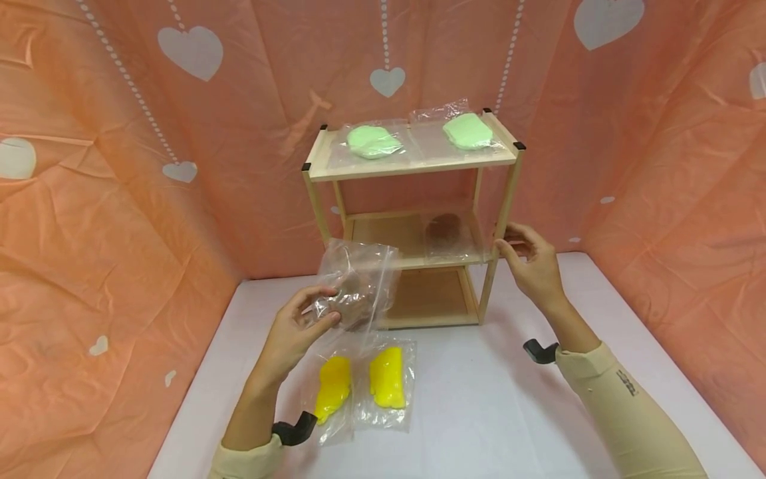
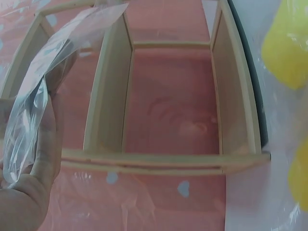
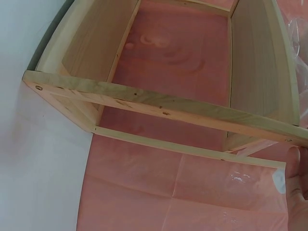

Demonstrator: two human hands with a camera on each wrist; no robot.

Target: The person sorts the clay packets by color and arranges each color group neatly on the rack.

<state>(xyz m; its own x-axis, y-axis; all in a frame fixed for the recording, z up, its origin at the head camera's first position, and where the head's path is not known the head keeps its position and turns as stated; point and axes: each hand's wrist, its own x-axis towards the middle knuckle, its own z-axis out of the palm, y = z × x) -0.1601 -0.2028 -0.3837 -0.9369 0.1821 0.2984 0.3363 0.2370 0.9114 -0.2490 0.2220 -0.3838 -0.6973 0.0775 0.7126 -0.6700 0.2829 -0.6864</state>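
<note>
Centrally in the head view, the left hand pinches a clear zip bag between thumb and fingers, in front of the left half of the wooden shelf rack. A brown lump sits inside. The zip strip runs steeply down the right side, its lower end leaning left, so that edge faces the right of the frame; seen edge-on in the left wrist view, the bag slants from lower left to upper right. At right of centre, the right hand has its thumb and bent fingers around the rack's right front post.

On the top board, two clear bags hold pale green pieces. Another bag, on the middle board's right side, contains a flat, dark brown round. Lower centre, two bags on the white table hold yellow pieces, both longest up and down the frame, the left one tilting.
</note>
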